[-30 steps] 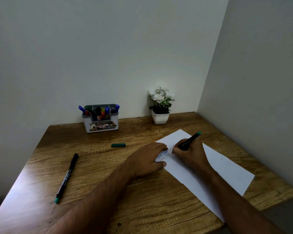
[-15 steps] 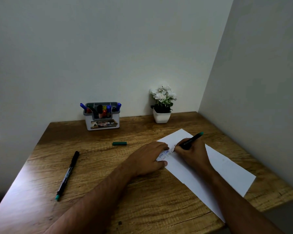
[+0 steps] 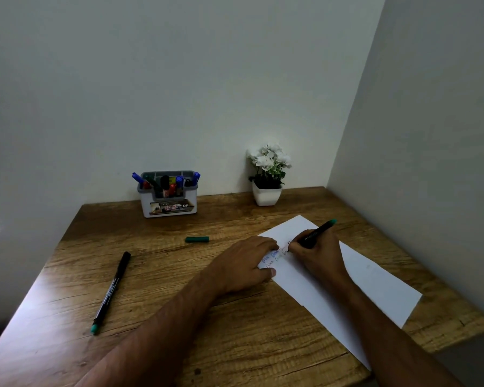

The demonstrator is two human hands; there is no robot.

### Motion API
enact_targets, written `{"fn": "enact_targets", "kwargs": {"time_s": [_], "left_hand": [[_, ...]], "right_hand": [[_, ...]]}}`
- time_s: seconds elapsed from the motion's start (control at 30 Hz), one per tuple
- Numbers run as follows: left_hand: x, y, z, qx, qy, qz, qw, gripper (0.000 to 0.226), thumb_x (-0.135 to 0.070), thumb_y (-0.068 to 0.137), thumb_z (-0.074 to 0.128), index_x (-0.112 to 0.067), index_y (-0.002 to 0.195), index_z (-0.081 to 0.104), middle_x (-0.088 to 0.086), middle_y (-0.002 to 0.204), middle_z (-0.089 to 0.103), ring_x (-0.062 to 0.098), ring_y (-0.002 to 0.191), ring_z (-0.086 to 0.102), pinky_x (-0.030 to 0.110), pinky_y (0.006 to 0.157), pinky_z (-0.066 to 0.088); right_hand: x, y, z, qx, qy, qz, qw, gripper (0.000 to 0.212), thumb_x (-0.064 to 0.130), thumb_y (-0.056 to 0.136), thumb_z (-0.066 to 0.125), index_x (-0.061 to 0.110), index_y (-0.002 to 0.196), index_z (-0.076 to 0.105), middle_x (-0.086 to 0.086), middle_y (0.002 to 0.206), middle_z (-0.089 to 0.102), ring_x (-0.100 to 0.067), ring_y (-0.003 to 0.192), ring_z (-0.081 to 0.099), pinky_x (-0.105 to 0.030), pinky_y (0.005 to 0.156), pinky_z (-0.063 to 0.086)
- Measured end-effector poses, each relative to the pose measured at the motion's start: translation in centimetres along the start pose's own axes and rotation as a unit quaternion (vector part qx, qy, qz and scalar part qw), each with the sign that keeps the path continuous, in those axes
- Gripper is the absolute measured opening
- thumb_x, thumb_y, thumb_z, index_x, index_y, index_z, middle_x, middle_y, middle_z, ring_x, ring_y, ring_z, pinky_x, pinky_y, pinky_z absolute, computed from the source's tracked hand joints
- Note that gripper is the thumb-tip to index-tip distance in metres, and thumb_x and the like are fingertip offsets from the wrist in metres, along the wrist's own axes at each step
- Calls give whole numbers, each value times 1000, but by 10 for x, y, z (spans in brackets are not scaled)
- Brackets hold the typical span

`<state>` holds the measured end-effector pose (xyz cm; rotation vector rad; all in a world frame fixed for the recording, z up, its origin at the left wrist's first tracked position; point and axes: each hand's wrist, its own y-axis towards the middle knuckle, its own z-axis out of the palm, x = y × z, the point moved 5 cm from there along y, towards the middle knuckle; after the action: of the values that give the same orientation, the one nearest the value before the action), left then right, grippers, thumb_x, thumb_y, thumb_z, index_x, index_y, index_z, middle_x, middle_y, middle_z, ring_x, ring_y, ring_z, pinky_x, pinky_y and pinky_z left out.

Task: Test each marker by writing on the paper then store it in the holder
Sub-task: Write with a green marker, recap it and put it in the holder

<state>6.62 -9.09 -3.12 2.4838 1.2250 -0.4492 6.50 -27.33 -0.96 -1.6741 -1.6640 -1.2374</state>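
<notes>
Right now the right hand (image 3: 317,254) pinches a green-ended marker (image 3: 317,234) in its fingers, tip on the paper (image 3: 375,280) at the right of the bench (image 3: 179,317). The left hand (image 3: 243,265) lies flat, fingers spread, pinning the sheet's left edge. Several words already sit there, and the holder (image 3: 168,196) at the far side carries a bunch of markers, so most look tested. Left to do: this one, whose green cap (image 3: 197,239) lies loose mid-bench, and a capped black marker (image 3: 111,291) at the near left.

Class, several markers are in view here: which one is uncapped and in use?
The marker in the right hand, its tip on the paper. Its green cap lies apart; the other loose marker lies capped.
</notes>
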Motion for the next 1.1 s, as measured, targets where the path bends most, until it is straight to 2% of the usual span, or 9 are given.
{"fn": "enact_targets", "kwargs": {"time_s": [0.2,0.53,0.73,0.87,1.1], "left_hand": [[0,1,1,8,2,-8,1000,64,-51,91,51,-31,148,31,-9,155,31,9,141,28,33,114,26],[1,1,2,8,6,-10,1000,64,-53,90,50,-33,148,31,-10,155,31,8,140,28,34,114,27],[-1,-1,-3,-16,4,-9,1000,62,-51,91,54,-31,146,36,-10,151,37,8,137,33,28,109,28],[-2,-2,-10,-38,-10,-16,999,59,-48,92,56,-29,145,39,-9,150,39,8,134,37,26,107,31],[6,-13,-37,-83,1,-47,995,54,-44,92,56,-30,142,41,-8,146,44,12,131,40,31,106,36]], "right_hand": [[-2,-1,-3,-21,14,13,1000,5,9,81,78,13,81,75,3,75,74,-4,74,71,-18,68,53],[-1,-1,-2,-13,-1,13,1000,8,9,81,79,14,77,74,4,74,73,-3,74,70,-16,68,51],[-2,0,-8,-62,69,52,994,8,8,81,78,8,87,73,-5,78,74,-15,75,72,-22,62,53],[9,-1,-8,-38,85,35,995,4,3,84,73,6,87,73,-9,72,73,-15,61,69,-18,53,53],[28,0,6,-1,123,13,992,11,3,85,75,7,95,75,-9,82,75,-19,67,73,-27,61,60]]}}
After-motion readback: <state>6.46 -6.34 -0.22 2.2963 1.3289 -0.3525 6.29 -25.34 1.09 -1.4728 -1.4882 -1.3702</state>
